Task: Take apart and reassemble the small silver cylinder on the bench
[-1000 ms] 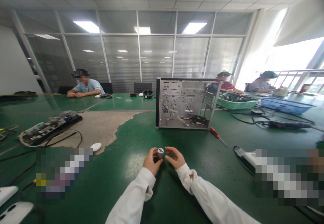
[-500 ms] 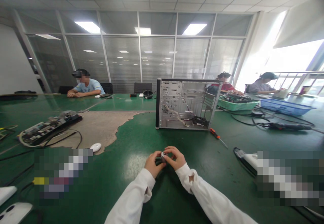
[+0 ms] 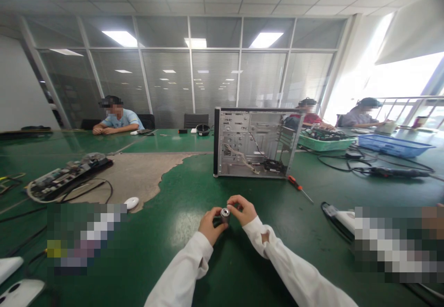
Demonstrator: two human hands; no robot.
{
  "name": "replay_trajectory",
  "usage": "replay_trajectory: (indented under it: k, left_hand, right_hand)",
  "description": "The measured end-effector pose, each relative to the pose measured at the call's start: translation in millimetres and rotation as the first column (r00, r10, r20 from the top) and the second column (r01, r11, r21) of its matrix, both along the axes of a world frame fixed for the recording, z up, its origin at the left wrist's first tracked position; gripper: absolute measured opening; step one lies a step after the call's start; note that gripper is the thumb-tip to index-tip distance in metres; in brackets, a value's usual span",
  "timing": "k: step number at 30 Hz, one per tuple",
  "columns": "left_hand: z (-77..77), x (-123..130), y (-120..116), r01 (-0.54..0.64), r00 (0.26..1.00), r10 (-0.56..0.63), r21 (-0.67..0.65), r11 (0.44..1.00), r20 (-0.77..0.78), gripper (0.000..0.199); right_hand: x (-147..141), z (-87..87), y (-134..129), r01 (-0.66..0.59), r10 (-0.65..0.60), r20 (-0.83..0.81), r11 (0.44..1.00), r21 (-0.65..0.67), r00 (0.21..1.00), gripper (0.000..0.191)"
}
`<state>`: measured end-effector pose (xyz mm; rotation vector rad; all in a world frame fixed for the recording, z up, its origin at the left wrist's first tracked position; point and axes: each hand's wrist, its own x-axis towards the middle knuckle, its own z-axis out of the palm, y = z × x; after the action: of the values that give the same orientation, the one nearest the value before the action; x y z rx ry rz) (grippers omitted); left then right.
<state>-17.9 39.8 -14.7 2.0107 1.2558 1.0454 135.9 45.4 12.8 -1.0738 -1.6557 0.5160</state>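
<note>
Near the middle front of the green table, my left hand [image 3: 211, 226] is wrapped round a small metal cylinder [image 3: 225, 214] with a round opening at its top. My right hand [image 3: 243, 211] is beside the cylinder's upper right, its thumb and forefinger pinched together. Whatever is between those fingertips is too small to make out. Behind my hands stands an open computer case [image 3: 256, 143], with cables and a black fan inside. An orange-handled screwdriver [image 3: 296, 183] lies at the case's lower right corner.
To the right are a green basket [image 3: 328, 144] of parts, a blue basket [image 3: 395, 146] and black cables. A circuit board assembly [image 3: 69, 175] lies at left near a white oval object [image 3: 132, 203]. Other people sit across the table [image 3: 180, 182].
My right hand has moved slightly up and right from the cylinder, and its top now shows more fully. My left hand has stayed almost in place.
</note>
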Motion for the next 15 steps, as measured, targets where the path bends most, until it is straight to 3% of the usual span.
replay_trajectory:
  k: [6, 10, 15]
  left_hand:
    - [-3.1, -6, 7, -0.176, 0.984, 0.177, -0.038, 0.984, 0.015, 0.035]
    - [-2.2, -15, 13, -0.294, 0.956, 0.294, -0.03, 0.955, 0.005, 0.035]
    - [-3.2, -22, 18, -0.35, 0.924, 0.345, -0.002, 0.937, -0.166, 0.039]
  right_hand:
    - [25, -25.1, 14, 0.03, -0.039, 0.157, 0.998, 0.06, 0.987, 0.009]
    - [37, -45.1, 22, -0.003, 0.01, 0.366, 1.0, -0.02, 0.931, 0.008]
    - [49, -48.8, 24, -0.009, 0.061, 0.498, 0.994, -0.106, 0.865, 0.017]
